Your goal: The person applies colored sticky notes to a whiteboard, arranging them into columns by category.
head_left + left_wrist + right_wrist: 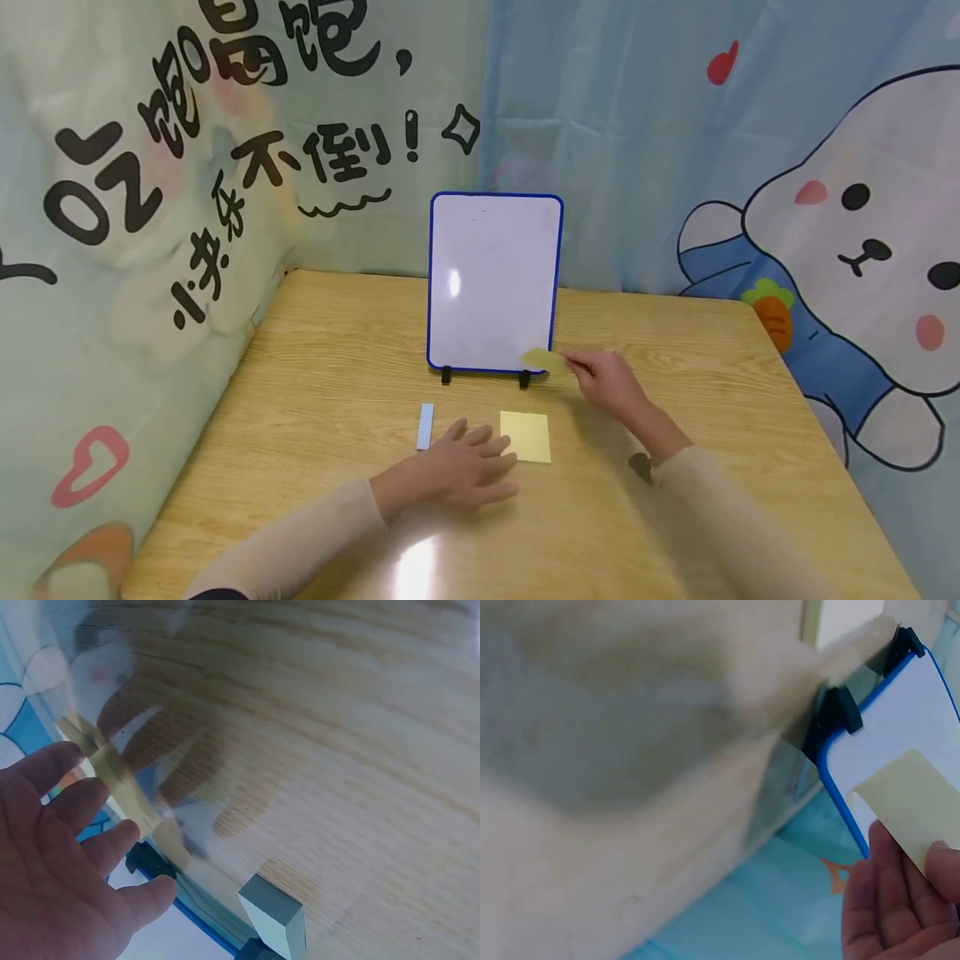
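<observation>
My right hand [611, 383] pinches a yellow sticky note [542, 360] between thumb and fingers, in front of the lower right corner of a small blue-framed whiteboard [491, 283]. In the right wrist view the note [911, 799] overlaps the white surface; whether it touches the board I cannot tell. My left hand [468, 467] is spread flat, palm down, over the table, its fingertips at the left edge of a yellow sticky note pad [528, 437]. Left of the pad lies a narrow light-blue block [425, 427], also seen as a block [274, 911] in the left wrist view.
The whiteboard stands upright on two black feet [524, 380] toward the back of the wooden table [352, 333]. Behind and left hang printed cloths [615, 167] with lettering and a cartoon animal. A dark knot-like spot [640, 467] shows beside the right sleeve.
</observation>
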`<action>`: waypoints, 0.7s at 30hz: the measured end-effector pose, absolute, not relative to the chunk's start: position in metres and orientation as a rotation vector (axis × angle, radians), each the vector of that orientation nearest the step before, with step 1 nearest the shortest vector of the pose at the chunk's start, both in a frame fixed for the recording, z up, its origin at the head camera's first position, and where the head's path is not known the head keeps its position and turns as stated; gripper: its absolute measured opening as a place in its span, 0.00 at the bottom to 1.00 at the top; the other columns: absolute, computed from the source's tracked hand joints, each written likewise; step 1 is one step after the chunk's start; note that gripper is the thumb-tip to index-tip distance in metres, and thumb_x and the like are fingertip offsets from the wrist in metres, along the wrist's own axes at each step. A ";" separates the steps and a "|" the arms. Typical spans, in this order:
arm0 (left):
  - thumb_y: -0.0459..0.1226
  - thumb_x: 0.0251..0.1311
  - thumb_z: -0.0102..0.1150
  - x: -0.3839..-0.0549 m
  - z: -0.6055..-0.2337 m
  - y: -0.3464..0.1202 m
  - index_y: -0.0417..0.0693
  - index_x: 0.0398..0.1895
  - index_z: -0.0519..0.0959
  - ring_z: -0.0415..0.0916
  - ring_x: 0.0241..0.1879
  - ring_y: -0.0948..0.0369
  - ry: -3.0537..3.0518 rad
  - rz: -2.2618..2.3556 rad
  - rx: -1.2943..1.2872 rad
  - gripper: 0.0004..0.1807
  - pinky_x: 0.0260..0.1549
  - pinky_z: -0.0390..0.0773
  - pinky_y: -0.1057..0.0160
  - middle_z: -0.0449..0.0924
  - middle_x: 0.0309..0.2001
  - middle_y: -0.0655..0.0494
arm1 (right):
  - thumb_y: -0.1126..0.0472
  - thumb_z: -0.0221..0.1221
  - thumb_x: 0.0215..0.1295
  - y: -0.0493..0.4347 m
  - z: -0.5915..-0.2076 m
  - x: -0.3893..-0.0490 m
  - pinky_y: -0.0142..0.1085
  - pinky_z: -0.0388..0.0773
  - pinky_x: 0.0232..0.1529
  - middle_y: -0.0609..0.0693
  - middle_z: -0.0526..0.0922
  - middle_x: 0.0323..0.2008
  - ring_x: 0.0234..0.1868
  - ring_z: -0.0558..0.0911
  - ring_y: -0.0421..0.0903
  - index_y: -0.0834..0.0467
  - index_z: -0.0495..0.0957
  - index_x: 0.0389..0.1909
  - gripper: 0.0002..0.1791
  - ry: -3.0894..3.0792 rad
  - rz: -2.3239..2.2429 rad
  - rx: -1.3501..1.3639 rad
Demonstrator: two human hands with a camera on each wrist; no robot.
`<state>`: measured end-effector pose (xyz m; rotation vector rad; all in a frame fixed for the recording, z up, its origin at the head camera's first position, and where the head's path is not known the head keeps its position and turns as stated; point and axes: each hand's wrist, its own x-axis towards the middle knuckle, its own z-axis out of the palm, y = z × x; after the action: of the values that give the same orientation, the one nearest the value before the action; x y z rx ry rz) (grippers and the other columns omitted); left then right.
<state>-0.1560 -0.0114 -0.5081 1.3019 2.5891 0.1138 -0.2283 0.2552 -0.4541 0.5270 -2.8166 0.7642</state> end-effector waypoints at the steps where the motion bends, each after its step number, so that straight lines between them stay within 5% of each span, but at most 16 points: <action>1: 0.66 0.62 0.13 -0.156 -0.509 -0.012 0.65 0.69 0.56 0.46 0.72 0.52 2.590 0.121 1.299 0.38 0.66 0.44 0.39 0.51 0.72 0.59 | 0.65 0.54 0.64 0.253 -0.450 -0.232 0.33 0.67 0.22 0.60 0.85 0.39 0.15 0.68 0.39 0.62 0.80 0.48 0.14 -2.803 0.728 0.552; 5: 0.66 0.63 0.15 -0.157 -0.509 -0.014 0.65 0.69 0.56 0.46 0.72 0.52 2.596 0.121 1.303 0.36 0.65 0.43 0.39 0.51 0.72 0.60 | 0.66 0.54 0.63 0.249 -0.438 -0.246 0.31 0.60 0.18 0.58 0.86 0.28 0.10 0.58 0.35 0.60 0.80 0.48 0.13 -2.716 0.600 0.618; 10: 0.67 0.62 0.15 -0.157 -0.506 -0.013 0.66 0.70 0.55 0.44 0.72 0.53 2.587 0.099 1.298 0.37 0.66 0.43 0.39 0.50 0.72 0.60 | 0.67 0.56 0.62 0.247 -0.427 -0.262 0.32 0.59 0.18 0.55 0.83 0.19 0.10 0.58 0.35 0.60 0.81 0.47 0.13 -2.616 0.512 0.688; 13: 0.67 0.61 0.15 -0.156 -0.505 -0.013 0.65 0.70 0.55 0.43 0.72 0.53 2.581 0.093 1.295 0.38 0.66 0.43 0.40 0.50 0.72 0.60 | 0.66 0.56 0.62 0.243 -0.418 -0.271 0.34 0.60 0.17 0.56 0.85 0.25 0.10 0.63 0.39 0.60 0.81 0.48 0.14 -2.593 0.471 0.712; 17: 0.67 0.61 0.14 -0.156 -0.507 -0.015 0.66 0.69 0.55 0.44 0.72 0.53 2.596 0.085 1.307 0.38 0.66 0.44 0.39 0.50 0.72 0.60 | 0.65 0.56 0.63 0.234 -0.405 -0.283 0.39 0.73 0.21 0.57 0.86 0.37 0.19 0.78 0.48 0.59 0.79 0.50 0.15 -2.609 0.408 0.742; 21: 0.67 0.61 0.13 -0.155 -0.507 -0.015 0.66 0.69 0.55 0.44 0.72 0.53 2.602 0.087 1.300 0.38 0.66 0.44 0.39 0.50 0.72 0.60 | 0.66 0.55 0.63 0.223 -0.392 -0.298 0.43 0.78 0.27 0.57 0.85 0.37 0.28 0.82 0.51 0.59 0.80 0.49 0.14 -2.560 0.352 0.799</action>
<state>-0.1553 -0.0154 -0.5074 1.3004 2.6024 0.0871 -0.2982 0.2233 -0.3922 0.7989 -2.5604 0.3520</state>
